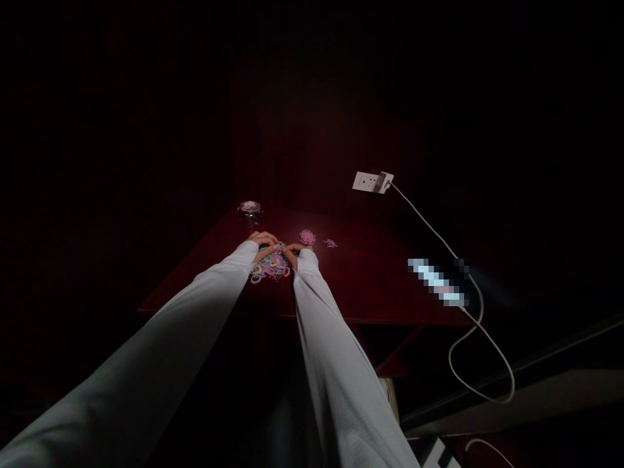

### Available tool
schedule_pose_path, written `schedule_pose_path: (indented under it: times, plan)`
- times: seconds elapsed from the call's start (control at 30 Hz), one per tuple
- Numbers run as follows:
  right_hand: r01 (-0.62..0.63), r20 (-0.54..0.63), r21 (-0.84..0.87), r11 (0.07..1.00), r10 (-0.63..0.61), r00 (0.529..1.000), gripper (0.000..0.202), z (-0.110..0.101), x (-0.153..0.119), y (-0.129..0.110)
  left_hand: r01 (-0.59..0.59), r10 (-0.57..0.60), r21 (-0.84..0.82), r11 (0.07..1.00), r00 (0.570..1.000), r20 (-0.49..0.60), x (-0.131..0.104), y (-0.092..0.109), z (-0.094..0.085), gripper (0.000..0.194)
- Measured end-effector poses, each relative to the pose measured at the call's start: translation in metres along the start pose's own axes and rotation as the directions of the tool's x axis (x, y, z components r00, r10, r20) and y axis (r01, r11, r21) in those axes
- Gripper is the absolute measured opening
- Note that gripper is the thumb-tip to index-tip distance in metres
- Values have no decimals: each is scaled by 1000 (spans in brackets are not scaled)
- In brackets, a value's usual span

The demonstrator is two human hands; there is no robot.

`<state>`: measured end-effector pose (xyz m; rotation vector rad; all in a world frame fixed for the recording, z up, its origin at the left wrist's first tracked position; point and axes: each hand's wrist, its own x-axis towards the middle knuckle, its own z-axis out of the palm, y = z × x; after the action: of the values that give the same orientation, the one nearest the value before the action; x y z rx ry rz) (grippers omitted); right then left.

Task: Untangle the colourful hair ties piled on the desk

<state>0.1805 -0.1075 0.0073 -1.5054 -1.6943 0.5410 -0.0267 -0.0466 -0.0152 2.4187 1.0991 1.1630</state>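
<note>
A loose pile of small coloured hair ties (pixel 273 268), in purple, pink, yellow, green and blue, lies on the dark red table close to its front edge. At the pile's far left side is my left hand (pixel 264 241), its fingers curled in with the tips at the top of the pile. My right hand (pixel 294 252) meets it from the right, thumb and fingers bent together in a pinch. What the fingertips hold is too small to make out. Just beyond my right hand sits a heap of pink hair ties (pixel 307 237), with a few purple ones (pixel 330 243) to its right.
A clear round container (pixel 249 209) with something pink in it stands at the table's back left. A white wall socket (pixel 371 182) holds a plug. Its white cable (pixel 424 218) runs down to a pixelated bright object (pixel 439 283) on the table's (pixel 370 286) right side.
</note>
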Motion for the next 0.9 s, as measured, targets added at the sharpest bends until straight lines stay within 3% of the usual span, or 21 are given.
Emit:
schedule_pose_path:
  times: [0.13,0.5,0.63,0.9]
  plan:
    - [-4,-12,10,1000,4,1000,17,1,-1,-1,-18,18,1,1000,999,-40,-1,-1,3,35]
    - [-12,30,-22,1000,13,999,11,-4,-4,-9,-25,25,6,1000,1000,-19,0,-3,4,34]
    - [3,-14,-19,1000,-3,1000,9,-4,-6,-9,-8,8,24,1000,1000,5,2,-4,1,29]
    - [-94,-42,-15,995,93,995,13,-1,-5,-9,6,-6,6,1000,1000,8,0,2,-3,24]
